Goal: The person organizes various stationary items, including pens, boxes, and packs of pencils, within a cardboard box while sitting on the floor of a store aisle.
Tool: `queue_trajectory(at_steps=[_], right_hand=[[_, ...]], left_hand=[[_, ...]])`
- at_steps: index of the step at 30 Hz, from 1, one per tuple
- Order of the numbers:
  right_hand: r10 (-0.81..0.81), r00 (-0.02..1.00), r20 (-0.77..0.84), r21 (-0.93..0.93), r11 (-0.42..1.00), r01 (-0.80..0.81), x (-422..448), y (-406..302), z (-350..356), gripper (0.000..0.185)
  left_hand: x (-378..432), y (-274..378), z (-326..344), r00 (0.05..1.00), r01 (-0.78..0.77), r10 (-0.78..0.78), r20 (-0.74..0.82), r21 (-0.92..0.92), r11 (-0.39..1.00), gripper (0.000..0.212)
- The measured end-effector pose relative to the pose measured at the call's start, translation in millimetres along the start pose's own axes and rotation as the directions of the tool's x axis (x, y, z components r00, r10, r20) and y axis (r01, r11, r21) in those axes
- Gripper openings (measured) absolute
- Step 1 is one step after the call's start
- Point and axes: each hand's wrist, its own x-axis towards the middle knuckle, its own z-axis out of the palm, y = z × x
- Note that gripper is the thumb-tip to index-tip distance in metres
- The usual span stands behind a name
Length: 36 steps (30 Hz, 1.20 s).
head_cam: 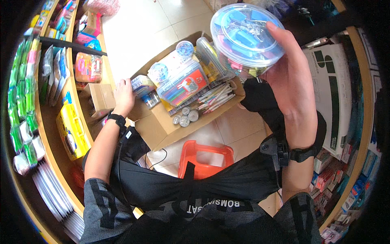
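Observation:
A clear round plastic tub of binder clips (246,36) is held up by my right hand (289,61), with the thumb on its lid. An open cardboard box (152,125) stands below it. At the box's left edge rests my left hand (124,94), near a small packet; its exact contact is hidden. Inside the box are a clear case of colored pens (184,84), a bundle of slim pens (216,97), several round metal-looking pieces (186,116) and two small round containers, one (184,48) beyond the pen case. Another clear case (213,58) lies at the box's right side.
An orange plastic stool (207,158) is between my knees and the box. Wooden shelves (73,100) on the left hold a yellow case (73,131) and a small carton (102,97). A white carton (327,97) and more stocked shelves line the right.

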Motion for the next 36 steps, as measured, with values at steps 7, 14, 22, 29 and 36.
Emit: queue_trajectory(at_steps=[7,14,22,29,36], right_hand=[[-0.068,0.997,-0.041,-0.137,0.989,0.062,-4.8,-5.4,10.4,0.057],[0.032,0.982,-0.188,0.124,0.992,-0.009,-19.2,-54.1,46.8,0.038],[-0.357,0.931,0.075,0.109,0.931,0.348,-24.6,-54.6,69.0,0.037],[-0.186,0.981,0.056,0.062,0.981,0.183,-12.1,-42.7,82.0,0.044],[-0.075,0.988,0.135,-0.103,0.991,0.09,8.3,-16.5,82.1,0.053]], left_hand=[[-1.3,0.0,-31.2,0.999,-0.006,0.005,0.037,0.012,1.0,0.048],[-23.6,4.2,-118.5,0.988,0.086,-0.085,0.126,-0.008,0.996,0.043],[-79.2,51.2,-176.1,0.977,-0.08,0.111,0.181,-0.169,0.982,0.05],[-91.9,96.6,-162.6,0.931,-0.266,0.304,0.202,-0.195,0.944,0.04],[-114.2,148.5,-85.8,0.882,-0.456,0.471,0.008,-0.238,0.858,0.037]])
